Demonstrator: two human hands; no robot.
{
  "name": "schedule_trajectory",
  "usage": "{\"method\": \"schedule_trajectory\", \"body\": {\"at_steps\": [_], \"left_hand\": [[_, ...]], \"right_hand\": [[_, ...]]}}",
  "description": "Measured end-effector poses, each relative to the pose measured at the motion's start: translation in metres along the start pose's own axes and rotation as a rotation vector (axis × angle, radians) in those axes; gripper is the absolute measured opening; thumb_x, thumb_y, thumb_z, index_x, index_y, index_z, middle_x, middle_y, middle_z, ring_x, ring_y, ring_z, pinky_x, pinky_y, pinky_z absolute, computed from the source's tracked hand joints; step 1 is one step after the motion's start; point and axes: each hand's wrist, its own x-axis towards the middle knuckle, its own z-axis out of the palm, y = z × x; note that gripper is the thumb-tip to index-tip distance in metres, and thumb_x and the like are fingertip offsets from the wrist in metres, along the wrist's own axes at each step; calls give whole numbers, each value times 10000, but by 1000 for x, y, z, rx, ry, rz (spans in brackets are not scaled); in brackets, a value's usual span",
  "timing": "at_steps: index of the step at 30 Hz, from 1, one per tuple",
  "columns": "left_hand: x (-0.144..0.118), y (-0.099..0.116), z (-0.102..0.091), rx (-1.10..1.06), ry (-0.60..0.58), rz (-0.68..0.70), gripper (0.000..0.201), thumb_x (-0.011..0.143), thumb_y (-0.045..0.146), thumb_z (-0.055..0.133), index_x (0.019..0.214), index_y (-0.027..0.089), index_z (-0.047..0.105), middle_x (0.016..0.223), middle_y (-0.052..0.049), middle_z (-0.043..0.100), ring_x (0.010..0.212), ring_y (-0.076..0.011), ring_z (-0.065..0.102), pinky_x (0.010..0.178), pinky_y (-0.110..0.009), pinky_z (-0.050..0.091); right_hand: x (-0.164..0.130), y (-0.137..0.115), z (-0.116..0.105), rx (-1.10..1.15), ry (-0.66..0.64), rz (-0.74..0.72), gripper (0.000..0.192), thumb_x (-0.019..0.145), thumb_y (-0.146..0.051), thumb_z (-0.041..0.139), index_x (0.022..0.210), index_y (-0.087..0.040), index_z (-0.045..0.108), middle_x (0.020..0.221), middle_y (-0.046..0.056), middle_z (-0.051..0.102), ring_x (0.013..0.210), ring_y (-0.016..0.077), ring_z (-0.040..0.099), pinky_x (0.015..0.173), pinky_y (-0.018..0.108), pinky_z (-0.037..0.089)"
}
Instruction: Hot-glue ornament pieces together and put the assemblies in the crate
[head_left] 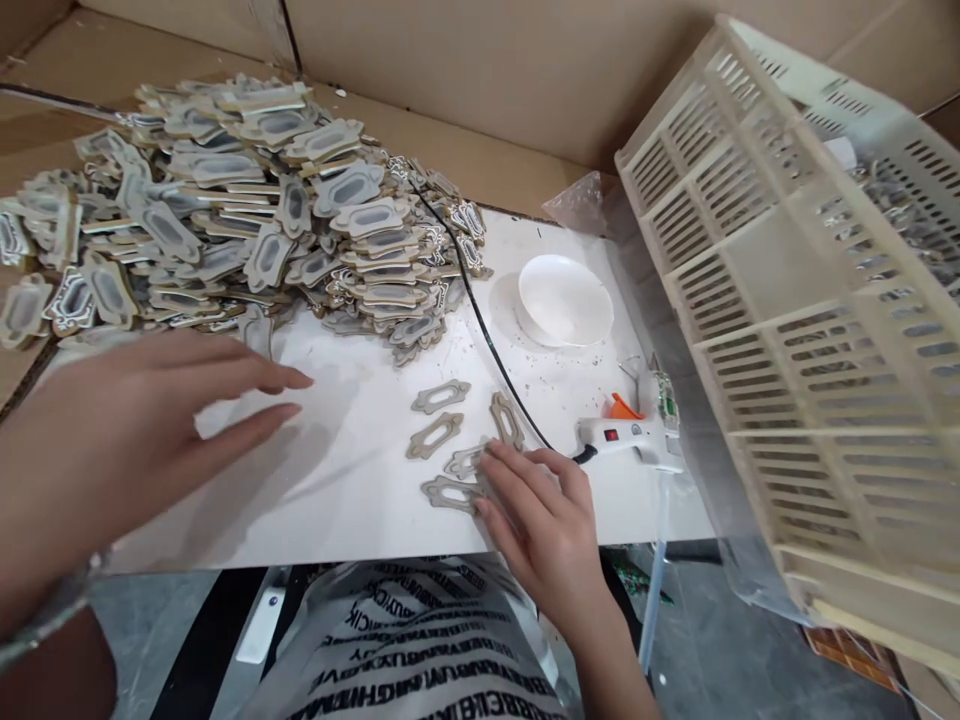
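My left hand (161,415) hovers over the left part of the white board, thumb and index finger apart, with nothing between them. Its other fingers are partly hidden. My right hand (551,515) rests at the board's front with fingers stretched out, the fingertips touching a small grey scalloped frame plate (463,462) with a long opening. Around it lie several similar plates: one frame plate (451,493) near my right thumb, another frame plate (508,420) just beyond the fingers, and two further left. A big heap of such frame plates (225,215) covers the back left.
A white bowl (566,300) stands behind the loose plates. To the right lies a white glue gun (634,438), its black cord (487,335) running across the board into the heap. A tall cream plastic crate (750,290) leans along the right side. Cardboard walls close off the back.
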Motion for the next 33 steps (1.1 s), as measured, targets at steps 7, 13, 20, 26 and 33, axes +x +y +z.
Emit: {"method": "schedule_trajectory", "body": {"at_steps": [7, 13, 20, 26, 33], "left_hand": [[-56, 47, 35, 115, 129, 68, 307, 963, 237, 521, 1254, 318, 577, 956, -55, 574, 815, -243, 532, 773, -403, 424], [-80, 50, 45, 279, 37, -39, 360, 960, 348, 498, 1315, 366, 557, 1123, -108, 601, 923, -339, 578, 786, -498, 414], [-98, 45, 46, 143, 30, 24, 388, 953, 310, 515, 1331, 390, 559, 1131, -68, 632, 946, -307, 600, 900, -531, 458], [-109, 39, 46, 100, 107, 155, 311, 957, 223, 566, 1237, 336, 638, 1133, -40, 685, 937, -268, 610, 880, -465, 477], [-110, 44, 48, 65, 174, 284, 314, 929, 192, 646, 1230, 281, 669, 1080, -14, 740, 900, -221, 673, 902, -401, 500]], "right_hand": [[11, -30, 9, 55, 15, -54, 248, 935, -185, 600, 1165, -193, 691, 1186, 37, 755, 988, 257, 573, 843, 413, 478], [32, -58, 34, -49, -99, -194, 355, 1009, -341, 509, 1264, -139, 651, 1341, 15, 683, 1076, 272, 543, 868, 454, 397], [25, -54, 37, -90, -137, -237, 405, 1009, -400, 516, 1277, -122, 639, 1351, 15, 677, 1128, 270, 514, 895, 451, 386], [2, -49, 32, -55, -61, -318, 299, 980, -395, 593, 1153, -190, 724, 1213, -28, 750, 1022, 224, 556, 857, 387, 415], [-5, -48, 40, 3, 154, -382, 88, 893, -177, 688, 897, -194, 775, 1012, -27, 788, 897, 175, 583, 744, 352, 443]]}}
